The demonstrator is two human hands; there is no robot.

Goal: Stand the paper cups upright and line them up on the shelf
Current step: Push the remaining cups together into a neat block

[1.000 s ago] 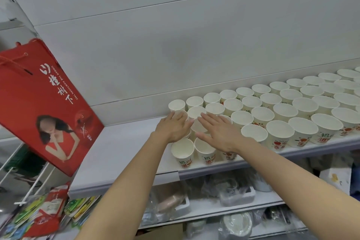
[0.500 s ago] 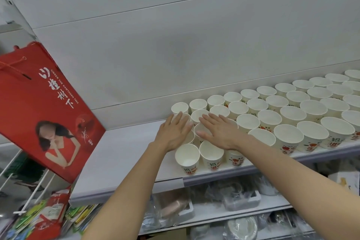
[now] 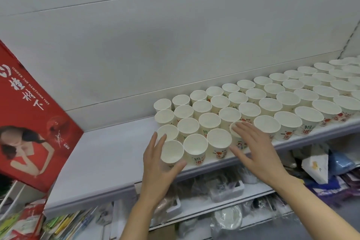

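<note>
— Where do the paper cups [image 3: 229, 115] stand?
— On the shelf [image 3: 101, 160], in rows from its middle off to the right, upright and packed close.
— And left of them?
— Bare shelf, then a gift bag [image 3: 33, 122] at the far left.
— Below?
— A lower shelf [image 3: 259, 194] carrying wrapped goods [image 3: 226, 189].

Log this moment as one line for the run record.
left hand cups front-left paper cup | right hand open over front-row cup | cups upright, rowed on shelf
</note>
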